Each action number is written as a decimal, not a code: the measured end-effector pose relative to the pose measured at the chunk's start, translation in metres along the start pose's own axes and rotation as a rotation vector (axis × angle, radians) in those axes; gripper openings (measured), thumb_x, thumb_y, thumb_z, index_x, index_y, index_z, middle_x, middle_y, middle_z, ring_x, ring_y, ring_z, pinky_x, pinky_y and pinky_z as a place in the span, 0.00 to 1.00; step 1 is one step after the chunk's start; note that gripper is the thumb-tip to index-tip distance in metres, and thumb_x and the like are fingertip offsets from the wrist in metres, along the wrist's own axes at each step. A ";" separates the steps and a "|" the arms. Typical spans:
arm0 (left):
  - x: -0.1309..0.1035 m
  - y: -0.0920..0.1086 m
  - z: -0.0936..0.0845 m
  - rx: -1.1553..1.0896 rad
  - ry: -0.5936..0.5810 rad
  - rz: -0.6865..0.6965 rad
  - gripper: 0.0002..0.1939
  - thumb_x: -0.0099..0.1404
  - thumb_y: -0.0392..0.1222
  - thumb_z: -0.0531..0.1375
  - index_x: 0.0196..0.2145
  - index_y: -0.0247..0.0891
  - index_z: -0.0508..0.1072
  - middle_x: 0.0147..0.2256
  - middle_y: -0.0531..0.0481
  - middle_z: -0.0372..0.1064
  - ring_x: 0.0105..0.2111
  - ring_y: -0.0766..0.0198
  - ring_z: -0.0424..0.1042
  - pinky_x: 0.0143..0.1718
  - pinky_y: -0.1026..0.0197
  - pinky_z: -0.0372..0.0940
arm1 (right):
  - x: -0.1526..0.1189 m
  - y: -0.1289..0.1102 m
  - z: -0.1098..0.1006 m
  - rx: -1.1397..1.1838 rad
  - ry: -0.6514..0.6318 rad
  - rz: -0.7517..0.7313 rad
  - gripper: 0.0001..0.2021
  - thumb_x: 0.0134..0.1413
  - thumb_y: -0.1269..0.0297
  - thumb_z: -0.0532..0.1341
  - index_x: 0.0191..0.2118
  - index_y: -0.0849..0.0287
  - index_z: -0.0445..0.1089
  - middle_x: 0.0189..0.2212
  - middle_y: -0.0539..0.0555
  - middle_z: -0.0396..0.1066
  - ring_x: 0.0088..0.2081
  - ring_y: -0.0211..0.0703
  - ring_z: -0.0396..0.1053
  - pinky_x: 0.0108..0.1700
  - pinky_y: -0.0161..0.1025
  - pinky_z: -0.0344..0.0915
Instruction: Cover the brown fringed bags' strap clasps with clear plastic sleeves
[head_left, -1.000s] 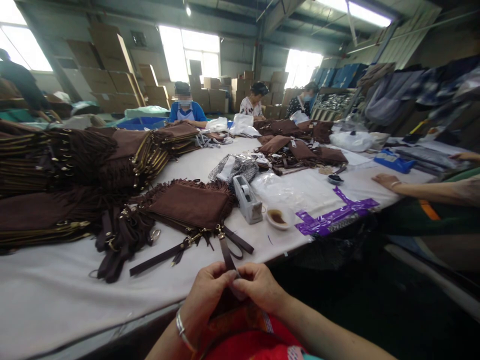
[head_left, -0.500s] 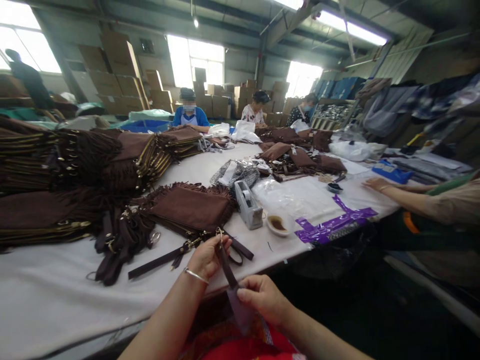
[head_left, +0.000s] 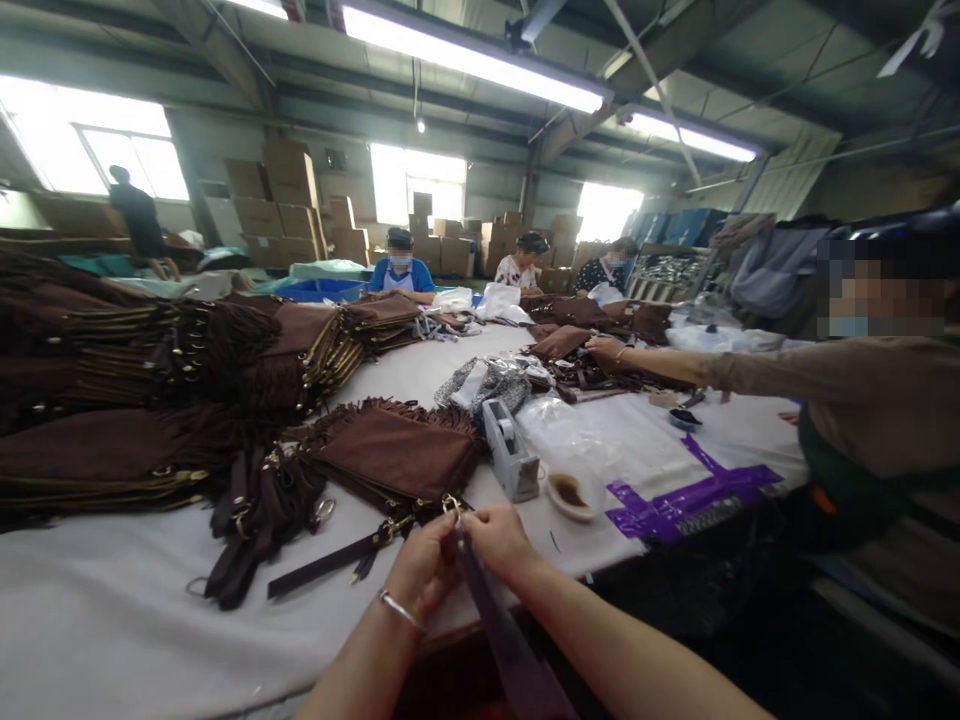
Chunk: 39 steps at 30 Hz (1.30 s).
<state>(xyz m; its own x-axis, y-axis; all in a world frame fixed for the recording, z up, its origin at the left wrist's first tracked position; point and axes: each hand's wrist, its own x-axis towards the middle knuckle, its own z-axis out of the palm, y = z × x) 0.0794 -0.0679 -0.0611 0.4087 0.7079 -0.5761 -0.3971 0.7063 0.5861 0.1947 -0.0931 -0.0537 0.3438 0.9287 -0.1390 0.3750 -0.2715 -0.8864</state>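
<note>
At the table's near edge, a dark brown strap (head_left: 499,630) hangs down from a metal clasp (head_left: 451,503). My left hand (head_left: 426,565) is closed on the clasp end of the strap. Right beside it, my right hand (head_left: 496,540) pinches the strap's top just below the clasp. A brown fringed pouch (head_left: 401,450) lies flat beyond my hands. Left of them, a wrist strap (head_left: 330,565) and a bunch of dark straps (head_left: 251,530) with metal rings rest on the white cloth.
Stacked brown pouches (head_left: 97,450) fill the left. A tape dispenser (head_left: 512,455), a dish of brown liquid (head_left: 571,495) and purple tape (head_left: 690,497) lie to the right. At right, a person's arm (head_left: 667,365) reaches over more pouches (head_left: 562,342).
My right hand has moved up the strap to the clasp, beside my left hand. The person at the right has stretched an arm to the far pouches. The view has tilted upward.
</note>
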 end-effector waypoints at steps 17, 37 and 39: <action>-0.008 0.008 -0.017 0.145 0.014 0.161 0.10 0.55 0.32 0.60 0.37 0.36 0.70 0.29 0.48 0.72 0.25 0.64 0.73 0.25 0.64 0.67 | 0.041 -0.003 0.011 -0.122 -0.120 -0.203 0.15 0.44 0.70 0.61 0.40 0.64 0.77 0.29 0.54 0.76 0.31 0.40 0.71 0.35 0.33 0.65; -0.003 0.006 -0.022 0.614 0.275 0.690 0.03 0.51 0.36 0.65 0.21 0.39 0.76 0.23 0.50 0.70 0.27 0.59 0.66 0.31 0.62 0.60 | 0.041 -0.003 0.017 -0.028 -0.062 -0.152 0.10 0.49 0.64 0.60 0.34 0.63 0.75 0.28 0.54 0.74 0.32 0.41 0.70 0.34 0.33 0.64; -0.004 0.007 -0.025 0.648 0.324 0.774 0.07 0.50 0.34 0.65 0.18 0.40 0.73 0.24 0.50 0.68 0.30 0.59 0.65 0.36 0.62 0.58 | 0.036 0.000 0.015 0.004 -0.087 -0.116 0.15 0.49 0.63 0.60 0.41 0.65 0.73 0.26 0.52 0.73 0.28 0.39 0.69 0.29 0.33 0.64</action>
<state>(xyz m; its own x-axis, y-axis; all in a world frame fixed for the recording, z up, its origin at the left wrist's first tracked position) 0.0543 -0.0654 -0.0687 -0.0447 0.9989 0.0161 0.0972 -0.0117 0.9952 0.1943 -0.0559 -0.0658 0.2228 0.9721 -0.0734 0.4046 -0.1607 -0.9003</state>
